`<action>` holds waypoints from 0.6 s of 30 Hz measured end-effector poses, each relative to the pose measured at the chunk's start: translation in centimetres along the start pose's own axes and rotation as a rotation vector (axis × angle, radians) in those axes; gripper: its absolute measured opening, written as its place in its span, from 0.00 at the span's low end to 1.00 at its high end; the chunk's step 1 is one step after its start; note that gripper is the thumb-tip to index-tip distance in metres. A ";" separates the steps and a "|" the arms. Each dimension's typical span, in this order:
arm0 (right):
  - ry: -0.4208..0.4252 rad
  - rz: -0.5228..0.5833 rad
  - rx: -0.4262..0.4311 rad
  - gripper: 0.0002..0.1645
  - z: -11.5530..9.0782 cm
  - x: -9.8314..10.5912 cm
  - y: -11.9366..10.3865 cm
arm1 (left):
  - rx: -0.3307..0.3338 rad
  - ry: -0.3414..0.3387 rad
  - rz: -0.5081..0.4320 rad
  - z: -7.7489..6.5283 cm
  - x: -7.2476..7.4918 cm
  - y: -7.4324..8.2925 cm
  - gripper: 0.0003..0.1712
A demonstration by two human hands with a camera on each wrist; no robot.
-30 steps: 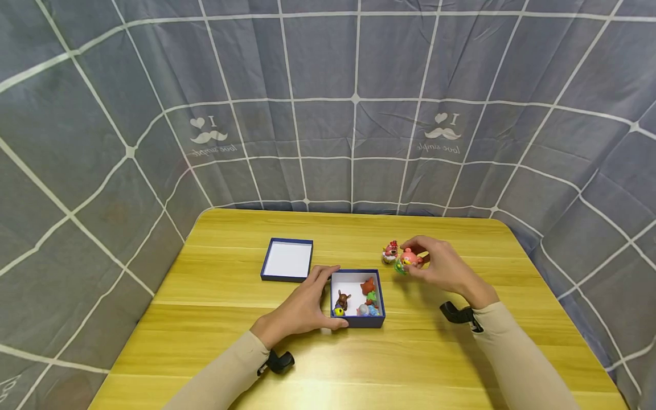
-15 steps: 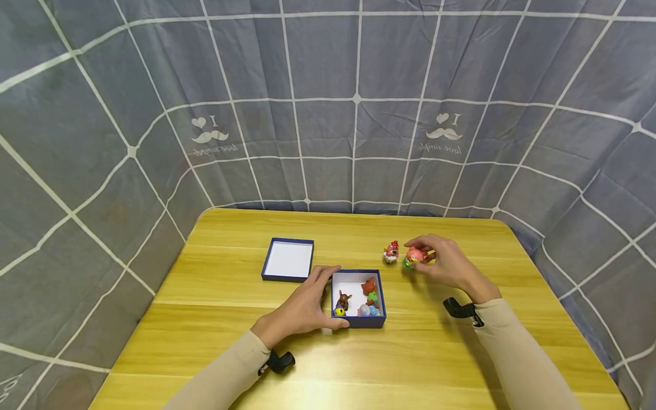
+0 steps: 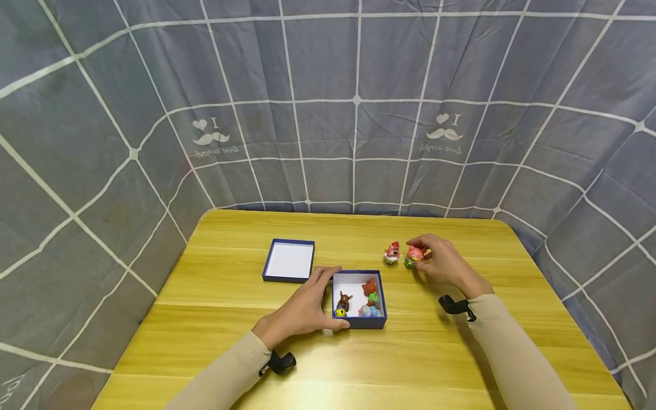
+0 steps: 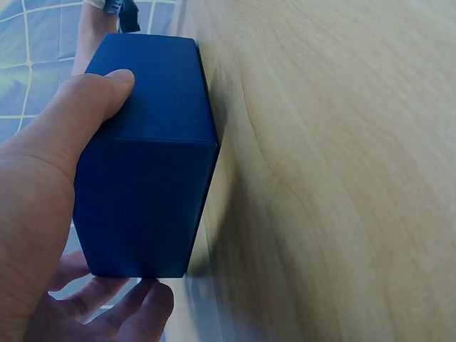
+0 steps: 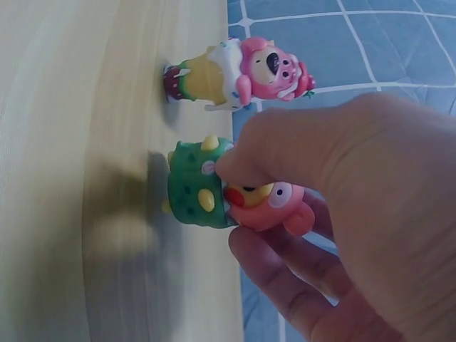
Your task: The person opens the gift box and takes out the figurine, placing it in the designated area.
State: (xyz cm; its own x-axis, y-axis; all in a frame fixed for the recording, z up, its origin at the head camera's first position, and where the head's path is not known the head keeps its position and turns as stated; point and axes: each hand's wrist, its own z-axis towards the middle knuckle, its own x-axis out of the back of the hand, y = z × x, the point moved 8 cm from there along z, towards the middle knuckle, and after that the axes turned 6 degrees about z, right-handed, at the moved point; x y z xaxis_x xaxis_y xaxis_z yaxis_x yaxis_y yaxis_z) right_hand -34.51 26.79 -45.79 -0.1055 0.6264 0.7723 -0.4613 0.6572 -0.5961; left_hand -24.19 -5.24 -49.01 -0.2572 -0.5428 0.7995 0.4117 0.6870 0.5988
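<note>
My left hand (image 3: pixel 302 304) grips the small dark blue box (image 3: pixel 368 323) at its left side. In the left wrist view the thumb presses one wall of the box (image 4: pixel 153 199) and the fingers reach the opposite wall. Several small animal figurines lie inside, among them a brown one (image 3: pixel 344 300) and a reddish one (image 3: pixel 369 286). With thumb and fingers, my right hand (image 3: pixel 445 263) holds a pink bear figurine (image 5: pixel 191 187) with a green lower body. It is upright at the table; whether its base touches is hard to tell. Beside it stands another pink bear figurine (image 5: pixel 269 70) in an ice-cream-like cup.
A blue box lid (image 3: pixel 288 259) with a white inside lies left of the box, behind my left hand. Wood-grain table (image 3: pixel 359 370) stretches around everything, and a grey gridded curtain (image 3: pixel 328 131) hangs along its back and sides.
My right hand has carried the pink and green bear figurine slightly right, away from the other bear figurine, and lowered it a little. The left hand stays on the box.
</note>
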 end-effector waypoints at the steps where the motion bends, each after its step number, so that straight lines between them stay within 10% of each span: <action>1: 0.002 -0.004 0.000 0.29 0.0 -0.1 0.1 | 0.003 -0.001 0.000 0.0 0.0 0.0 0.75; 18: 0.020 -0.036 -0.005 0.27 0.4 -0.5 0.5 | -0.003 0.009 -0.009 0.1 0.0 0.3 0.74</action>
State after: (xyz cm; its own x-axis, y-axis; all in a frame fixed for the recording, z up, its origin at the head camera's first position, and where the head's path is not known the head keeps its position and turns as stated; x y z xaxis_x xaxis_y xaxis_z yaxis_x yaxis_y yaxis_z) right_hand -35.00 26.65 -46.40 -0.0712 0.6110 0.7885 -0.4604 0.6811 -0.5693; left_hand -24.14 -5.00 -48.88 -0.2535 -0.5532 0.7935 0.4120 0.6805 0.6060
